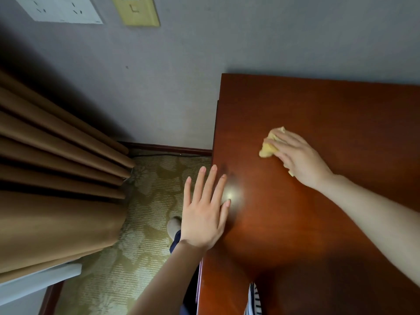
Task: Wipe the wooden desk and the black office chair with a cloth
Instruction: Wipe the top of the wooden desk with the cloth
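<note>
Yellow cloth (269,145) bunched on glossy reddish-brown desk (318,223).

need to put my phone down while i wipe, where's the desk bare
The wooden desk is bare along the wall behind the yellow cloth, and across the near middle between the two forearms. Taken: the patch under the right hand pressing the cloth, and the left edge where the left hand hovers open.

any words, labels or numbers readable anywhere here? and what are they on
None can be read.
White socket panel on the wall: only socket slots, plus a tiny mark at its lower corner, too small to read.
Yellow wall switch plate: a small label at its top edge, cut off and blurred.
Yellow cloth, wooden desk: no text.
</note>
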`<state>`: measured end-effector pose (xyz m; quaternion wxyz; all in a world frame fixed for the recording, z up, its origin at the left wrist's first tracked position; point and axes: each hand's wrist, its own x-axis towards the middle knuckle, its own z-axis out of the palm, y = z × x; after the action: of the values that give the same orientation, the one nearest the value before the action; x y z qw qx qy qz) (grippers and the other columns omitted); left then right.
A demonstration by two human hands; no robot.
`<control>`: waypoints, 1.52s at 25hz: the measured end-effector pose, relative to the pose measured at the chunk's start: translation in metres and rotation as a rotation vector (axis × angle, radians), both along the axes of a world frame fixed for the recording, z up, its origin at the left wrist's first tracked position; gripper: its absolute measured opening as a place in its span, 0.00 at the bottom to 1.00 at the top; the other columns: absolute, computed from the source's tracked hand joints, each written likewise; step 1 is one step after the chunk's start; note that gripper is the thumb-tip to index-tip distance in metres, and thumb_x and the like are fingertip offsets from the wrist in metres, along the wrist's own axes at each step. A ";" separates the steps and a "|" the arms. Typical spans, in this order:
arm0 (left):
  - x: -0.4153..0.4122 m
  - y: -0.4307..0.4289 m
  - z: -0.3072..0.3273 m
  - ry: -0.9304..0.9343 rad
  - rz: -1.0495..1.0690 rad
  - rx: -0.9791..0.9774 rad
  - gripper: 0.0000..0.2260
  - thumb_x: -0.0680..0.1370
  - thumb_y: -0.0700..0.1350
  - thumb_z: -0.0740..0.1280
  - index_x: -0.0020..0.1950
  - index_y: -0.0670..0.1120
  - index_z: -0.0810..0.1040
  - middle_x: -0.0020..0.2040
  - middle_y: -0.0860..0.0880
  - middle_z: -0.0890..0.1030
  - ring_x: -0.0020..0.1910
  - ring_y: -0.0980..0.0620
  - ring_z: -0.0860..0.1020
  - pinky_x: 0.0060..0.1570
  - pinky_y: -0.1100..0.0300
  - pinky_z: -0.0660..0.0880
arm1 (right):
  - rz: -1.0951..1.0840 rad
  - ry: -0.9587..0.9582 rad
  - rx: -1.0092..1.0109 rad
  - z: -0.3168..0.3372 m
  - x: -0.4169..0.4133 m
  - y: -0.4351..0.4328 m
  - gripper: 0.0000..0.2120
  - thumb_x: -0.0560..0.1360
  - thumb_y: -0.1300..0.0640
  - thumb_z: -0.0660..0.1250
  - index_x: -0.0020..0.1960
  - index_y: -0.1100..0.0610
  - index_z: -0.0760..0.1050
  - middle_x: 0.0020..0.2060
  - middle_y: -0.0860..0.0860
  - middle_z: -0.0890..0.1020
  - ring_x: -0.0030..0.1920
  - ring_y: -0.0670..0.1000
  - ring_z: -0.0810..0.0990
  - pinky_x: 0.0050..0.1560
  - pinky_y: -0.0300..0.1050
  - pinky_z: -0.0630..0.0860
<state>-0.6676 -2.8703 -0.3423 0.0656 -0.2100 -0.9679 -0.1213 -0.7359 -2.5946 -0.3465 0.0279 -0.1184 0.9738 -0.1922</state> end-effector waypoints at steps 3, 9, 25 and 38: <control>-0.015 0.000 0.006 -0.028 0.052 -0.002 0.22 0.80 0.50 0.53 0.70 0.43 0.71 0.73 0.42 0.67 0.74 0.41 0.62 0.71 0.43 0.56 | -0.315 0.066 -0.078 0.000 -0.047 -0.041 0.18 0.80 0.60 0.60 0.69 0.56 0.70 0.70 0.56 0.68 0.72 0.59 0.62 0.71 0.49 0.58; -0.047 0.004 0.003 -0.022 0.184 0.095 0.23 0.80 0.51 0.52 0.72 0.42 0.69 0.74 0.41 0.66 0.74 0.40 0.60 0.71 0.43 0.53 | -0.115 0.095 -0.057 0.000 -0.071 -0.108 0.17 0.79 0.57 0.61 0.68 0.54 0.72 0.70 0.54 0.69 0.71 0.57 0.64 0.71 0.45 0.57; -0.116 0.074 -0.010 -0.231 0.205 0.096 0.26 0.82 0.56 0.46 0.78 0.47 0.52 0.79 0.44 0.49 0.77 0.46 0.45 0.74 0.48 0.42 | -0.188 0.102 -0.044 0.007 0.026 0.062 0.16 0.74 0.64 0.68 0.61 0.60 0.78 0.63 0.58 0.76 0.63 0.61 0.74 0.65 0.56 0.70; -0.132 0.079 -0.022 -0.254 0.228 0.141 0.31 0.78 0.60 0.42 0.79 0.49 0.46 0.79 0.47 0.46 0.77 0.49 0.42 0.74 0.48 0.43 | -0.944 0.188 0.077 -0.010 -0.128 0.061 0.16 0.79 0.59 0.56 0.65 0.57 0.73 0.67 0.58 0.71 0.66 0.59 0.68 0.66 0.47 0.61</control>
<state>-0.7993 -2.7911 -0.3640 -0.0294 -0.0768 -0.9750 -0.2063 -0.8643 -2.5340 -0.3563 -0.1462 0.3205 0.9260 -0.1360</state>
